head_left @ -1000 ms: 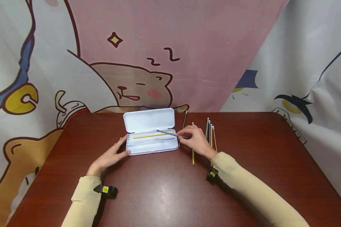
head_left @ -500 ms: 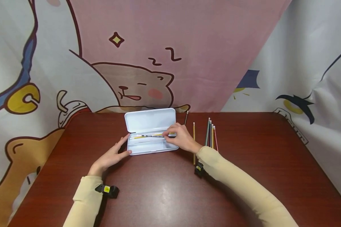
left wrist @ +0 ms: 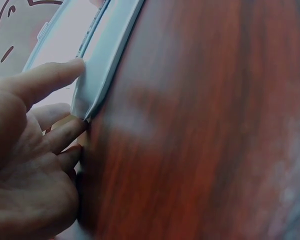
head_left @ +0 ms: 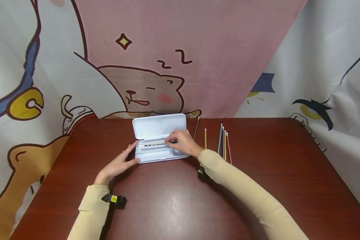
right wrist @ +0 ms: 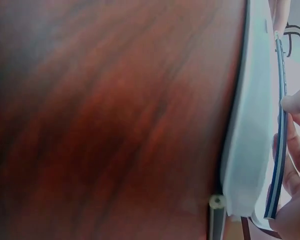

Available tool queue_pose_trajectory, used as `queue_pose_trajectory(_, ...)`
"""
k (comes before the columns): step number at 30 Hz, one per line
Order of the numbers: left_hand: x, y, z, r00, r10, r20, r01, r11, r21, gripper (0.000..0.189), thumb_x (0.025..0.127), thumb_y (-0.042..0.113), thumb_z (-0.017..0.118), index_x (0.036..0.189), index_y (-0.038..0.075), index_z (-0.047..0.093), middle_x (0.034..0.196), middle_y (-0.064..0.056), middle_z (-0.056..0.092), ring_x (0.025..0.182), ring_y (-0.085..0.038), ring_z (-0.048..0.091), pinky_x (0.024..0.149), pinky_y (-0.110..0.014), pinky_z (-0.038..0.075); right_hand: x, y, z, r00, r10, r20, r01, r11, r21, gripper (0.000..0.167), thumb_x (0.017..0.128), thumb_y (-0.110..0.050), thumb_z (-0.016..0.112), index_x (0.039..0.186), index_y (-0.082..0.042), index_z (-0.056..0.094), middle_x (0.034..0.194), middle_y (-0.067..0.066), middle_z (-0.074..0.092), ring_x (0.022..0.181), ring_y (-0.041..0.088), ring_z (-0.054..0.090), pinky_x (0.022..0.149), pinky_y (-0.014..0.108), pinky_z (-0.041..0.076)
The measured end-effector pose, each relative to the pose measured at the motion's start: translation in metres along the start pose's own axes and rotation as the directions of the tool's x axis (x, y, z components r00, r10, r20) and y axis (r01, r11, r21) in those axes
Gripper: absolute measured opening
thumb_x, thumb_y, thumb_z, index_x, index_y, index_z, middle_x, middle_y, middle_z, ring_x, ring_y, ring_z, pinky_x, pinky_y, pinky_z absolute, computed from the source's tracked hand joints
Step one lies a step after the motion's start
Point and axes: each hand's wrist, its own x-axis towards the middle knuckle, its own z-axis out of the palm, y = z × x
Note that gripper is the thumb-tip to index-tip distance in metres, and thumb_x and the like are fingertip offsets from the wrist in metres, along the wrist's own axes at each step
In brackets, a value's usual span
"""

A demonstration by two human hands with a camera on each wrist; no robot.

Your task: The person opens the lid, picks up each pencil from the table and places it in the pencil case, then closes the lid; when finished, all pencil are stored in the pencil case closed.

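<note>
A white pencil case (head_left: 154,156) lies on the table with its lid (head_left: 159,126) raised at the back. My right hand (head_left: 183,141) is over the right half of the case and pinches a dark patterned pencil (head_left: 155,144) between thumb and fingers. That pencil (right wrist: 280,145) lies lengthwise along the case in the right wrist view, low over its back part. At the left end of the case, my left hand (head_left: 117,167) rests its fairly straight fingers against the side. Its thumb (left wrist: 65,72) touches near the front rim in the left wrist view.
Right of the case lie several pencils: a dark one (head_left: 196,126), a yellow one (head_left: 205,138) partly under the right arm, and a green one (head_left: 220,138) and a pink one (head_left: 229,148) in a bunch. A printed curtain (head_left: 216,60) hangs behind the table.
My right hand has moved left over the case with the pencil, which has turned from slanting to lying along the case and come lower. The left hand has stayed at the case's left end.
</note>
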Motion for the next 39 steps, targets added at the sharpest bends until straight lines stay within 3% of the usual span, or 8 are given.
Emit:
queue_pose_trajectory(9, 0.001, 0.000, -0.001, 1.000, -0.021, 0.005, 0.021, 1.000, 0.006, 0.081, 0.092, 0.027, 0.065, 0.156, 0.018, 0.017, 0.159, -0.021, 0.005, 0.143, -0.042, -0.003, 0.105, -0.068, 0.004, 0.000, 0.003, 0.004, 0.999, 0.023, 0.029, -0.023, 1.000, 0.014, 0.011, 0.083, -0.015, 0.074, 0.094, -0.016, 0.078, 0.088, -0.006, 0.068, 0.084, 0.009, 0.060, 0.078, 0.037, 0.037)
queue_pose_trajectory(18, 0.002, 0.000, 0.000, 1.000, -0.001, 0.002, 0.001, 1.000, 0.016, 0.080, 0.093, 0.027, 0.065, 0.156, 0.016, 0.017, 0.159, -0.021, 0.007, 0.143, -0.043, -0.004, 0.105, -0.069, 0.002, -0.015, 0.007, -0.014, 0.998, 0.055, -0.034, -0.046, 0.977, 0.207, 0.011, 0.084, -0.006, 0.072, 0.094, -0.007, 0.076, 0.088, -0.002, 0.069, 0.081, 0.013, 0.061, 0.076, 0.030, 0.047)
queue_pose_trajectory(25, 0.001, -0.001, -0.001, 1.000, 0.007, 0.004, -0.007, 1.000, 0.008, 0.080, 0.092, 0.027, 0.065, 0.156, 0.016, 0.017, 0.159, -0.021, 0.006, 0.143, -0.043, -0.003, 0.105, -0.069, 0.003, -0.034, 0.007, -0.033, 0.991, 0.112, -0.071, -0.085, 0.949, 0.302, 0.012, 0.085, -0.003, 0.069, 0.096, -0.003, 0.074, 0.091, 0.002, 0.068, 0.083, 0.026, 0.060, 0.073, 0.045, 0.049)
queue_pose_trajectory(31, 0.001, -0.001, -0.001, 1.000, -0.001, 0.003, 0.001, 1.000, 0.015, 0.080, 0.092, 0.029, 0.064, 0.156, 0.016, 0.016, 0.159, -0.022, 0.006, 0.143, -0.044, -0.004, 0.104, -0.070, 0.002, -0.053, 0.010, -0.050, 0.976, 0.200, -0.088, -0.167, 0.940, 0.297, 0.013, 0.085, -0.004, 0.069, 0.097, -0.003, 0.074, 0.095, 0.003, 0.068, 0.090, 0.028, 0.061, 0.081, 0.050, 0.047)
queue_pose_trajectory(36, 0.001, 0.000, 0.000, 1.000, -0.009, -0.002, 0.009, 0.999, 0.039, 0.080, 0.093, 0.031, 0.063, 0.156, 0.016, 0.016, 0.158, -0.022, 0.006, 0.142, -0.045, -0.005, 0.105, -0.069, 0.000, -0.070, 0.015, -0.063, 0.960, 0.261, -0.099, -0.227, 0.936, 0.268, 0.014, 0.084, -0.005, 0.070, 0.098, -0.005, 0.074, 0.094, 0.002, 0.070, 0.082, 0.029, 0.059, 0.072, 0.039, 0.046)
queue_pose_trajectory(39, 0.001, 0.000, 0.000, 1.000, -0.013, -0.004, 0.013, 0.999, 0.043, 0.080, 0.093, 0.031, 0.062, 0.156, 0.016, 0.016, 0.158, -0.022, 0.006, 0.142, -0.046, -0.006, 0.105, -0.069, 0.001, -0.080, 0.019, -0.070, 0.954, 0.281, -0.104, -0.241, 0.927, 0.288, 0.015, 0.084, -0.003, 0.070, 0.098, -0.006, 0.074, 0.095, 0.004, 0.069, 0.083, 0.028, 0.060, 0.074, 0.040, 0.047)
